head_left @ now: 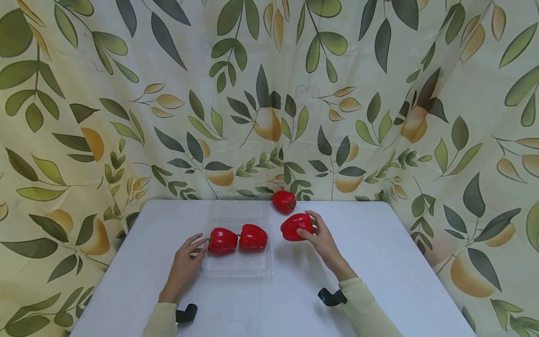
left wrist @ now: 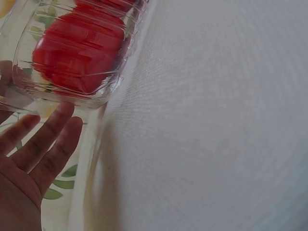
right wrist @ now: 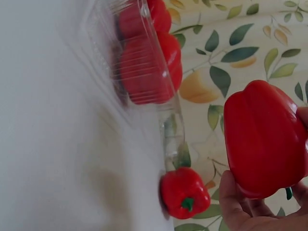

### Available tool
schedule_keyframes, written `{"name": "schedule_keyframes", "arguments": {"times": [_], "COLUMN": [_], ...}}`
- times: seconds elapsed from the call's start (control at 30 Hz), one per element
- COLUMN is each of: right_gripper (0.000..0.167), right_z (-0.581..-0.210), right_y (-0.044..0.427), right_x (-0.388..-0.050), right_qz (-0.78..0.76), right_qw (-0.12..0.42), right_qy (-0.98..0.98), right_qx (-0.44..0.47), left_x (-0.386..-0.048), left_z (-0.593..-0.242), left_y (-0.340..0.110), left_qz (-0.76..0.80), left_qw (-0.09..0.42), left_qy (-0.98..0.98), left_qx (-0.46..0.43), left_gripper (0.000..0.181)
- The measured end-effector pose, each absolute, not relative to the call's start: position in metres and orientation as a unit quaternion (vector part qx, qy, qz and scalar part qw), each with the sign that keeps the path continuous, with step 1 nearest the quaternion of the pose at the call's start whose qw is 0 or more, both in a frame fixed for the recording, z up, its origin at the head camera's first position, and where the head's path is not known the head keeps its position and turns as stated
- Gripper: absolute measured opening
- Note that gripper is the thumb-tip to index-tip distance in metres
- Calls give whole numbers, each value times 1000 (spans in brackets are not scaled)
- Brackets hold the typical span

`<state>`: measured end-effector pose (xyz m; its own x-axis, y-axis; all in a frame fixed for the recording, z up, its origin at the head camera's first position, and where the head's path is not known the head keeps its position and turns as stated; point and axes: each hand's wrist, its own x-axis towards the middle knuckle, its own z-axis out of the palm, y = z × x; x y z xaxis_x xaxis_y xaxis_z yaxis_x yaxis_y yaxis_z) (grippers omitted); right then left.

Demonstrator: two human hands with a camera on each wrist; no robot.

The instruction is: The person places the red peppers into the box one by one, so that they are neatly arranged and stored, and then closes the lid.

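Observation:
My right hand (head_left: 323, 238) grips a red bell pepper (head_left: 296, 227) above the table, to the right of a clear plastic clamshell box (head_left: 236, 269). In the right wrist view this pepper (right wrist: 264, 139) lies between thumb and fingers, its green stem towards the palm. Two more red peppers sit side by side in the box, a left one (head_left: 222, 241) and a right one (head_left: 253, 238). At the box's left side is my left hand (head_left: 185, 262), fingers spread and relaxed. The left wrist view shows its fingertips (left wrist: 62, 113) at the box wall (left wrist: 62, 98).
Another red pepper (head_left: 284, 202) lies at the table's back edge, just right of the box's raised or opened lid (head_left: 237, 210). The white table (head_left: 358, 224) meets a leaf-patterned curtain (head_left: 269, 154) behind it. Dark wrist cameras hang at both sleeves.

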<state>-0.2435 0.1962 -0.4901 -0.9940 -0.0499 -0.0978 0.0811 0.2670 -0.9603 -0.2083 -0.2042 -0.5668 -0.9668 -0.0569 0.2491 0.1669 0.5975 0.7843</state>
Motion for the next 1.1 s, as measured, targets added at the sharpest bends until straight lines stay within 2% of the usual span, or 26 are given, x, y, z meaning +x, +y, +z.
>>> {"name": "schedule_keyframes", "arguments": {"times": [0.47,0.7,1.1], "right_gripper": [77,73,77], "right_z": [-487,-487,-487], "right_y": [180,171,156], "right_x": [-233,-231,-225], "right_qz": [-632,-638,-658], "right_qw": [29,37,48], "right_qy": [775,769,751], "right_qx": [-3,11,-13], "left_x": [-209,-208,-208], "left_z": [-567,-567,-567], "left_y": [-204,-204,-204], "left_qz": [-451,-451,-456], "left_qw": [124,125,131], "left_qy": [-884,-883,-880], "left_qx": [-28,-31,-37], "left_gripper": [34,34,34]}}
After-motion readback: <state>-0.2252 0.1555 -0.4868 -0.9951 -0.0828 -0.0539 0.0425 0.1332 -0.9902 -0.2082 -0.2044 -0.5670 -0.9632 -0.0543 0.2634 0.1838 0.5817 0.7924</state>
